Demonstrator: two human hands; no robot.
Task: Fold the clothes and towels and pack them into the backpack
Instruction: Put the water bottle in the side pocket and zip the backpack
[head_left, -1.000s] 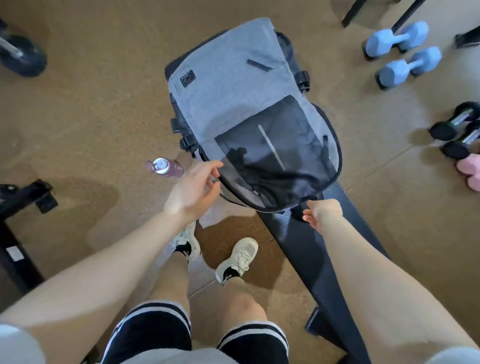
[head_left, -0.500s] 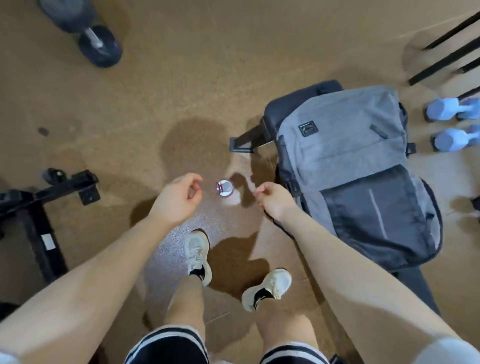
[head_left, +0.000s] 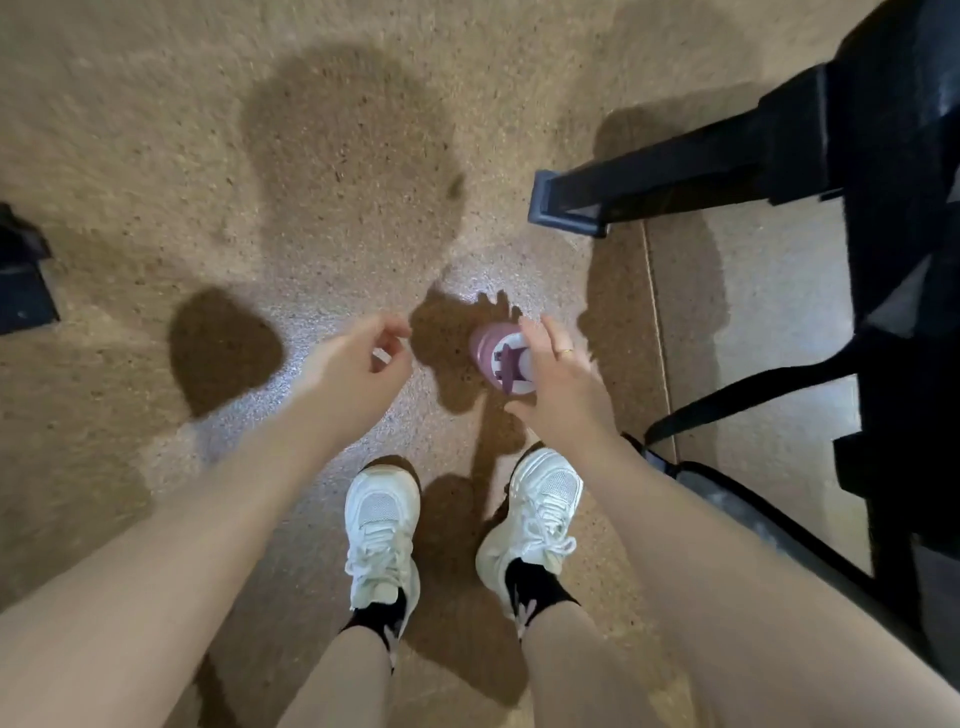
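Both hands have dropped closer to one pink bottle (head_left: 500, 358) standing on the speckled cork-like floor (head_left: 156, 156), and the grey backpack's face has slid out of view. One right hand (head_left: 558, 382) cups the bottle's rounded cap, fingers curved against it, a ring showing. One left hand (head_left: 358, 364) hovers just beside, fingers loosely curled, holding nothing. Two white mesh sneakers (head_left: 382, 525) stand below; a black strap (head_left: 748, 395) hangs at right.
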